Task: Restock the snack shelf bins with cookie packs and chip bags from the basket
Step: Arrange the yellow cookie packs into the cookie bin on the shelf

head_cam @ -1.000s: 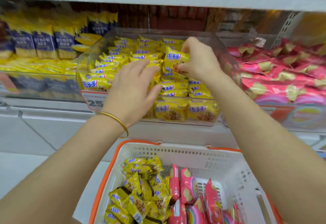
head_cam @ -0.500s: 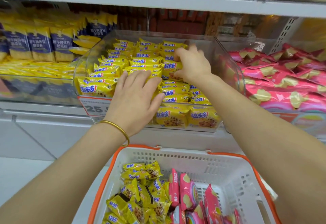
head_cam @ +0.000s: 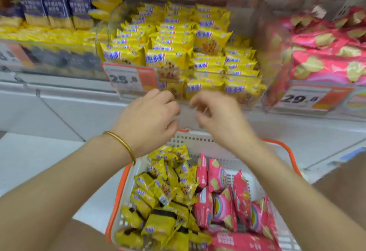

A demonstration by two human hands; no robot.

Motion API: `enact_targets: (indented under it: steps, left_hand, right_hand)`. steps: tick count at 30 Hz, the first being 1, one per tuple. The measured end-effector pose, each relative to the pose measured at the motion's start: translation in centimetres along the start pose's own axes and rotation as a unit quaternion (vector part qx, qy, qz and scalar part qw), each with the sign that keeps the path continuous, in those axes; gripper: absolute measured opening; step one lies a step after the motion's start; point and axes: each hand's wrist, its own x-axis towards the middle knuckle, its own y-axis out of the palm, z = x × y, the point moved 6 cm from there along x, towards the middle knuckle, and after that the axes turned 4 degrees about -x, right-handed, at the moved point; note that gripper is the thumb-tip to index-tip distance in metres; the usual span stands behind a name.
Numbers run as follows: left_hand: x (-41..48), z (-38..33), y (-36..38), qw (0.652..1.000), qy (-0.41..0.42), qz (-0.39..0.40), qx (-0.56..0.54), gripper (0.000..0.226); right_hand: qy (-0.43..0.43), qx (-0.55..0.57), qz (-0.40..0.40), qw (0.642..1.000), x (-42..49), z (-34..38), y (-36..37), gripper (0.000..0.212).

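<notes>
Shop shelf (head_cam: 79,110); clear bin (head_cam: 277,56), seemingly full; white basket (head_cam: 198,142) below

The white basket (head_cam: 121,191) with an orange rim sits at 6 o'clock. Inside it, yellow cookie packs (head_cam: 164,187) lie in a loose heap on the 9 o'clock side, and pink chip bags (head_cam: 223,207) stand or lean on edge on the 3 o'clock side, touching the heap. At 12 o'clock the clear cookie bin (head_cam: 271,52) is nearly full of the same yellow packs (head_cam: 170,39), laid in overlapping rows, with one pack (head_cam: 210,41) propped up face-on. At 2 o'clock, just beside it, the clear chip bin (head_cam: 277,84) holds piled pink bags (head_cam: 326,52).
</notes>
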Motion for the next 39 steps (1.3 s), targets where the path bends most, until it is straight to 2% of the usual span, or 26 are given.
enact_targets:
  steps: [2, 5, 8, 12, 15, 19, 21, 23, 25, 26, 29, 33, 35, 37, 39]
  left_hand:
    - [-0.9, 0.7, 1.7, 0.998, -0.016, 0.062, 0.017, 0.061]
    - [-2.1, 2.1, 3.4, 0.989, -0.058, 0.129, 0.048, 0.04]
    - [-2.4, 2.7, 3.9, 0.985, -0.071, 0.148, 0.053, 0.037]
    - [-2.2, 3.5, 4.4, 0.982, -0.087, 0.156, 0.054, 0.038]
    - [-1.8, 3.7, 4.6, 0.981, -0.09, 0.165, 0.044, 0.037]
    - [-1.3, 4.2, 4.8, 0.979, -0.089, 0.178, 0.045, 0.037]
    - [-0.9, 4.4, 5.1, 0.976, -0.094, 0.189, 0.044, 0.038]
    - [-0.5, 4.4, 5.4, 0.975, -0.102, 0.199, 0.012, 0.042]
    - [0.0, 3.9, 5.6, 0.973, -0.104, 0.198, -0.049, 0.048]
    - [0.4, 3.5, 5.5, 0.971, -0.107, 0.194, -0.09, 0.049]
    - [1.5, 2.0, 4.4, 0.957, -0.123, 0.153, -0.214, 0.036]
    - [2.9, 0.5, 0.9, 0.944, -0.108, 0.047, -0.308, 0.017]
    - [3.3, -0.2, -1.0, 0.917, -0.094, -0.002, -0.389, 0.01]
    - [3.7, -0.5, -2.9, 0.886, -0.084, -0.077, -0.449, 0.012]
    - [3.7, -0.1, -5.0, 0.882, -0.082, -0.204, -0.418, 0.019]
  right_hand:
    - [0.053, -0.023, 0.124, 0.991, -1.2, -2.8, 7.6, 0.023]
    - [0.08, -0.021, 0.24, 0.967, -2.5, -5.3, 16.5, 0.03]
    - [0.051, -0.05, 0.275, 0.959, -2.5, -4.9, 21.6, 0.037]
    - [0.067, -0.123, 0.296, 0.945, -1.8, -4.8, 25.5, 0.033]
    - [0.076, -0.12, 0.265, 0.954, -1.2, -5.0, 26.0, 0.031]
    - [0.058, 0.002, 0.176, 0.983, -0.5, -5.4, 22.6, 0.03]
    - [0.058, 0.098, 0.158, 0.981, -0.5, -5.3, 19.1, 0.025]
    - [0.067, 0.188, 0.172, 0.965, -1.0, -4.9, 15.6, 0.015]
    - [0.08, 0.296, 0.194, 0.932, -1.8, -4.4, 12.4, 0.002]
    - [0.081, 0.339, 0.2, 0.916, -2.1, -4.0, 11.1, 0.006]
    - [0.089, 0.394, 0.18, 0.897, -2.5, -3.1, 7.1, 0.015]
    - [0.111, 0.431, 0.124, 0.887, -2.6, -2.5, 1.7, 0.02]
    - [0.103, 0.409, 0.094, 0.902, -2.1, -2.1, -1.0, 0.031]
    - [0.08, 0.337, 0.037, 0.937, -1.0, -1.7, -4.0, 0.034]
    - [0.038, 0.215, -0.066, 0.974, 0.8, -1.2, -7.6, 0.037]
